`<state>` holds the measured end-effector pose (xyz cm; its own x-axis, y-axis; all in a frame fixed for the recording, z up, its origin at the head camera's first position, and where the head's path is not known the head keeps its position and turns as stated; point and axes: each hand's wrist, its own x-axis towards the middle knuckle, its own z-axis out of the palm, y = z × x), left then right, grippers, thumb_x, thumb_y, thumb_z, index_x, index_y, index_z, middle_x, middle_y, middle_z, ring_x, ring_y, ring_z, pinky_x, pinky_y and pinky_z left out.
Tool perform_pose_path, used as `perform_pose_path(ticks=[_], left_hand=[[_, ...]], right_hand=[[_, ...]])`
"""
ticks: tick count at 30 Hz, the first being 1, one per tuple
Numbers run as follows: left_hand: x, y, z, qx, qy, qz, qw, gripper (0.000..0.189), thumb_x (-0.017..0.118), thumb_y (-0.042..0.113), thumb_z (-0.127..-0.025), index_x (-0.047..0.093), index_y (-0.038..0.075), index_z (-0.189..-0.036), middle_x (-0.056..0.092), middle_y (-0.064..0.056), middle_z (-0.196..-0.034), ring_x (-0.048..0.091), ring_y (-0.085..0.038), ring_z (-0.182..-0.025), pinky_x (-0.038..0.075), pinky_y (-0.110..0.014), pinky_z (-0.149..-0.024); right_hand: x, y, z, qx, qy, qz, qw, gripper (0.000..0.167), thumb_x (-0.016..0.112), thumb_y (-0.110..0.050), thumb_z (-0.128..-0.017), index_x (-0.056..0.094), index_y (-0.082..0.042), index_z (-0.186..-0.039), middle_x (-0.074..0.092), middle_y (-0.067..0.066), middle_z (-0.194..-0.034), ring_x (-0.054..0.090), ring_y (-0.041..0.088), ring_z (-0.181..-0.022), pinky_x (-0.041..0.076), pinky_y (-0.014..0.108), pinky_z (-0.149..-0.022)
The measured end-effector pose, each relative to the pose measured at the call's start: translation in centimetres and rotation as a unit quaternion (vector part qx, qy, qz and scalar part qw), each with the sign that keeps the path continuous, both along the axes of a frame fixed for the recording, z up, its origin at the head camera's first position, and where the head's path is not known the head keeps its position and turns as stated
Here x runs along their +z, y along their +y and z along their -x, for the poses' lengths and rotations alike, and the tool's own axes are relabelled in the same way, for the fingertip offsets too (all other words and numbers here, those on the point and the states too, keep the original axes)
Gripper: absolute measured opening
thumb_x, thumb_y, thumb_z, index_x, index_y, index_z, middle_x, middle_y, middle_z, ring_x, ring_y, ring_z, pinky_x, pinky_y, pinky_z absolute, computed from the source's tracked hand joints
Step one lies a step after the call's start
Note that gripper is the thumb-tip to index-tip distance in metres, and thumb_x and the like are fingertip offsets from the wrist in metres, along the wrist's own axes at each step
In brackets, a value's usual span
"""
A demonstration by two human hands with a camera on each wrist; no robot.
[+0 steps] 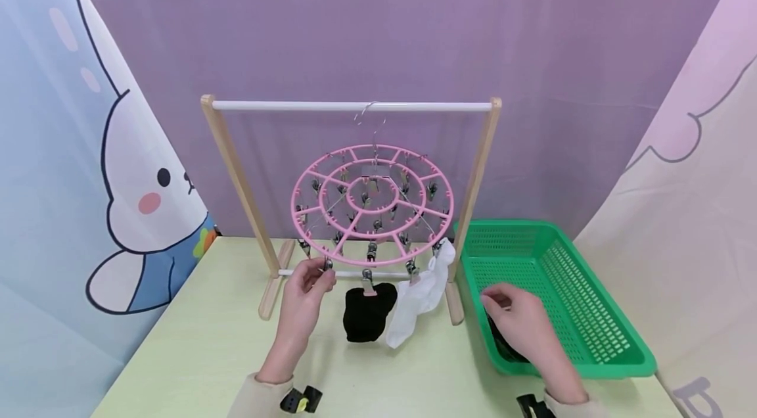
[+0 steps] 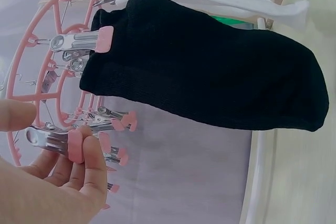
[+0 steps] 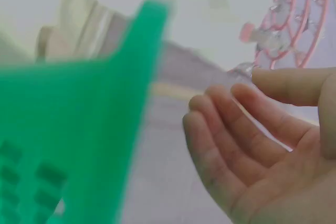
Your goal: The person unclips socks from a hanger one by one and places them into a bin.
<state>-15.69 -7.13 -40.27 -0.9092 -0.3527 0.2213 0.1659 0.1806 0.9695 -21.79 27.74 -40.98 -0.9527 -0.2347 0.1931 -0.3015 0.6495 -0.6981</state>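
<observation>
My left hand (image 1: 307,290) holds a metal clip (image 2: 55,142) with pink tips at the front rim of a round pink hanger (image 1: 298,221). Beside it a black sock (image 1: 362,316) dangles from another clip. Farther right a white sock (image 1: 416,296) is clipped to the same rim. Over the near left edge of the green basket (image 1: 623,339) is my right hand (image 1: 520,319), its fingers loosely bent. In the right wrist view its thumb and fingers (image 3: 247,135) stand apart with nothing between them. Something black (image 1: 503,342) lies in the basket, partly hidden below that hand.
The hanger hooks onto the white bar (image 1: 349,106) of a wooden-legged rack (image 1: 239,188). Several other clips hang around its rings. The rack and basket stand on a pale table (image 1: 195,313), with a purple cloth (image 1: 378,30) behind.
</observation>
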Motion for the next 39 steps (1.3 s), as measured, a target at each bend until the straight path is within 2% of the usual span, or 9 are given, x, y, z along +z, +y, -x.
perform_pose_path(ticks=[4,9,18,24,28,36,39], left_hand=[[-0.1,-0.1,-0.1,0.001,0.0,0.005,1.0,0.031,0.063,0.013,-0.101,0.058,-0.003,-0.128,0.064,-0.015,-0.107,0.063,-0.015,-0.092,0.052,-0.023,-0.086],[-0.1,-0.2,-0.1,0.001,0.004,0.004,1.0,0.031,0.064,0.012,-0.101,0.059,-0.003,-0.127,0.064,-0.016,-0.107,0.063,-0.014,-0.092,0.052,-0.022,-0.085],[-0.1,-0.2,-0.2,-0.002,0.003,-0.001,1.0,0.032,0.064,0.011,-0.1,0.058,-0.004,-0.128,0.064,-0.016,-0.107,0.064,-0.013,-0.092,0.053,-0.022,-0.085],[-0.1,-0.1,-0.2,0.0,-0.001,0.003,1.0,0.032,0.064,0.013,-0.101,0.058,-0.003,-0.128,0.064,-0.016,-0.108,0.064,-0.015,-0.093,0.053,-0.023,-0.085],[-0.2,-0.1,-0.2,-0.004,0.003,0.004,1.0,0.031,0.063,0.012,-0.101,0.058,-0.003,-0.128,0.064,-0.016,-0.107,0.064,-0.017,-0.093,0.053,-0.023,-0.085],[-0.2,-0.1,-0.2,-0.004,0.005,-0.001,1.0,0.031,0.064,0.011,-0.101,0.058,-0.004,-0.128,0.064,-0.015,-0.106,0.065,-0.02,-0.094,0.053,-0.023,-0.086],[-0.2,-0.1,-0.3,-0.002,0.004,-0.001,1.0,0.032,0.064,0.011,-0.1,0.058,-0.004,-0.128,0.064,-0.015,-0.106,0.065,-0.016,-0.092,0.053,-0.023,-0.086]], right_hand=[[0.6,-1.9,-0.5,0.036,-0.004,0.05,0.9981,0.014,0.069,-0.009,-0.096,0.075,-0.007,-0.109,0.071,-0.001,-0.093,0.066,0.016,-0.087,0.057,0.032,-0.075],[0.4,-4.2,-1.0,0.08,-0.029,0.106,0.9907,0.012,0.07,-0.007,-0.095,0.074,-0.008,-0.106,0.07,-0.002,-0.09,0.065,0.014,-0.081,0.055,0.027,-0.071],[-0.7,-6.8,-1.5,0.141,-0.024,0.148,0.9786,0.014,0.071,-0.011,-0.096,0.074,-0.004,-0.106,0.071,0.001,-0.096,0.066,0.014,-0.086,0.057,0.027,-0.077],[-1.1,-8.5,-1.8,0.139,-0.041,0.159,0.9765,0.015,0.071,-0.013,-0.096,0.074,-0.004,-0.107,0.071,0.0,-0.097,0.066,0.014,-0.089,0.056,0.027,-0.079],[-1.4,-9.5,-1.9,0.147,-0.052,0.177,0.9717,0.019,0.07,-0.012,-0.096,0.073,-0.002,-0.112,0.072,0.004,-0.102,0.067,0.017,-0.093,0.056,0.027,-0.081],[-1.8,-10.6,-1.8,0.156,-0.045,0.191,0.9681,0.026,0.071,-0.013,-0.095,0.071,0.0,-0.117,0.073,0.009,-0.108,0.068,0.026,-0.099,0.056,0.026,-0.084],[-2.0,-11.0,-1.6,0.159,-0.046,0.191,0.9676,0.028,0.071,-0.014,-0.096,0.07,0.001,-0.12,0.073,0.011,-0.11,0.068,0.028,-0.102,0.056,0.028,-0.087]])
